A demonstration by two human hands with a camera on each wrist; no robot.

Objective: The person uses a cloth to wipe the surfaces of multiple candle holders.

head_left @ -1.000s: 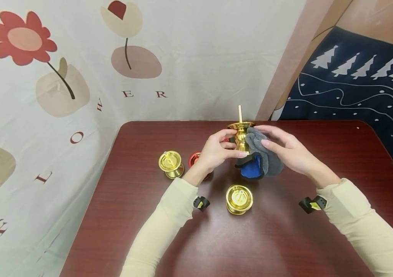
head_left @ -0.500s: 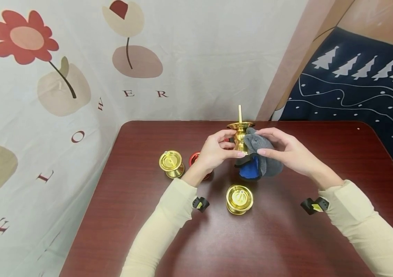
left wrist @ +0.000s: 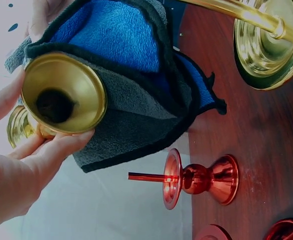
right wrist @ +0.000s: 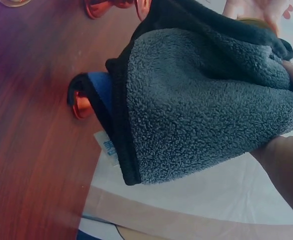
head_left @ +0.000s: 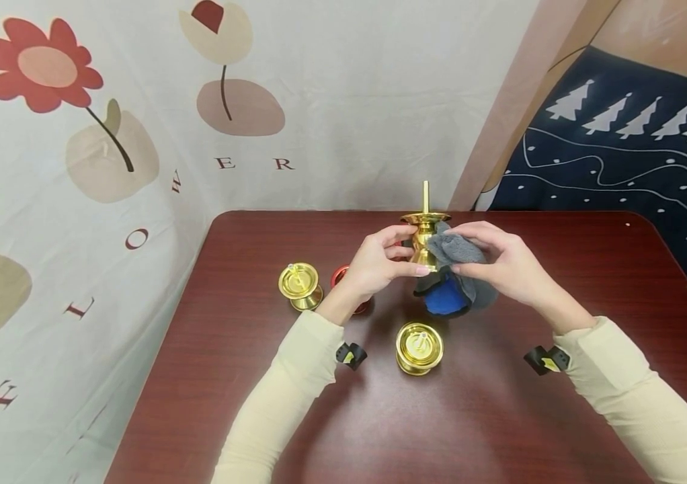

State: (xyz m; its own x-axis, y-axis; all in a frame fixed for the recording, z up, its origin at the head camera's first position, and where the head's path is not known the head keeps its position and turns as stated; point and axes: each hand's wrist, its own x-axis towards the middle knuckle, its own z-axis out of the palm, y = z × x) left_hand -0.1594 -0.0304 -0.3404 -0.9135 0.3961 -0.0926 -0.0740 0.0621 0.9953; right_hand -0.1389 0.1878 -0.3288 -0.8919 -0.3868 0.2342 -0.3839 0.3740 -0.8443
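Observation:
My left hand (head_left: pixel 380 259) grips a gold candle holder (head_left: pixel 421 253) by its waist and base, raised over the far part of the table. It stands upright with its spike up; the left wrist view looks into its hollow base (left wrist: pixel 61 95). A grey and blue towel (head_left: pixel 455 252) is pinched in my right hand (head_left: pixel 503 262) and lies against the holder's right side. The towel's loose end hangs down, blue side showing (left wrist: pixel 119 37). In the right wrist view the towel (right wrist: pixel 201 105) covers most of the holder and the right fingers.
Two more gold candle holders stand on the table (head_left: pixel 247 403): one at left (head_left: pixel 299 286), one nearer in the middle (head_left: pixel 419 347). Red candle holders (left wrist: pixel 196 178) stand beneath and behind my left hand, partly hidden. A printed cloth (head_left: pixel 343 101) hangs behind the table.
The towel has shifted and refolded against the candle holder, its hanging end swinging slightly right. The holder has moved slightly right at the top. My left hand keeps its grip.

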